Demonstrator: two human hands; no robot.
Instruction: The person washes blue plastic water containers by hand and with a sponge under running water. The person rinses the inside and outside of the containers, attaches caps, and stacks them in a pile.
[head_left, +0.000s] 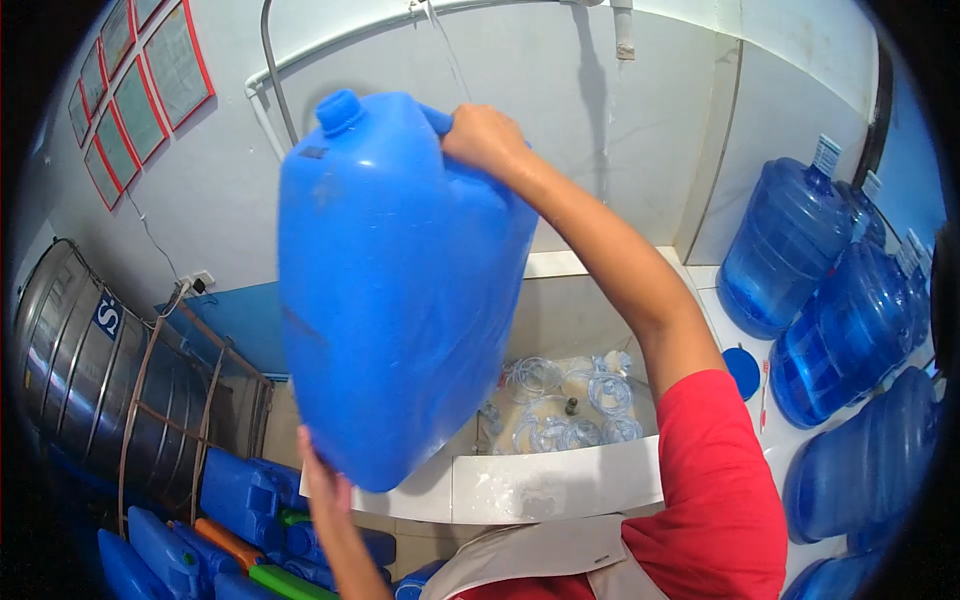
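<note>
A large blue plastic jerrycan (382, 285) is held up in front of me, tilted, with its capped neck (341, 112) at the upper left. My right hand (486, 139) is closed round its handle at the top. Low on the left side, my left hand (324, 472) supports the bottom corner; the can hides part of those fingers. Behind and below the can is a tiled basin, its front ledge (559, 484) wet in places. Coils of clear plastic (581, 433) lie on the basin floor around a small dark fitting (571, 406).
Several blue water bottles (787, 240) line the tiled counter at right, near a blue round lid (741, 373) and a toothbrush (764, 394). A steel tank (97, 367) stands at left behind a metal frame (139, 405). More jerrycans (240, 495) crowd the lower left. Water runs from a wall pipe (352, 28).
</note>
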